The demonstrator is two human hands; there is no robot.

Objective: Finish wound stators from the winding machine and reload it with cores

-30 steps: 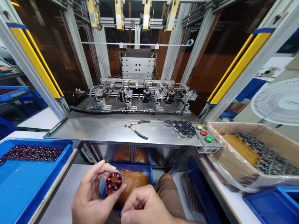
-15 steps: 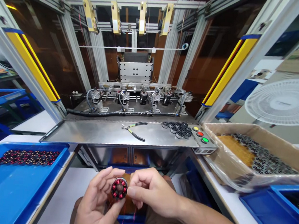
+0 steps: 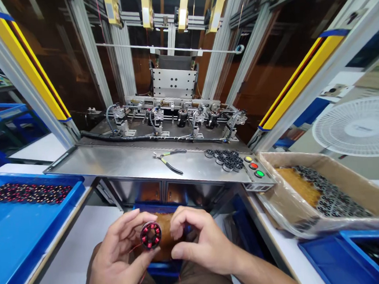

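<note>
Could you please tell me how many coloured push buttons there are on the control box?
3: the yellow button at the far end, the red button in the middle, and the green button nearest the person.

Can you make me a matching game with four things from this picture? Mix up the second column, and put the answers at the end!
Things:
1. wound stator
2. diagonal cutters
3. fan
4. green button

Where or how:
A. white, at the picture's right
B. just below the red button
C. held in the left hand
D. lying open on the metal ledge

Right pairs: 1-C, 2-D, 3-A, 4-B
</note>
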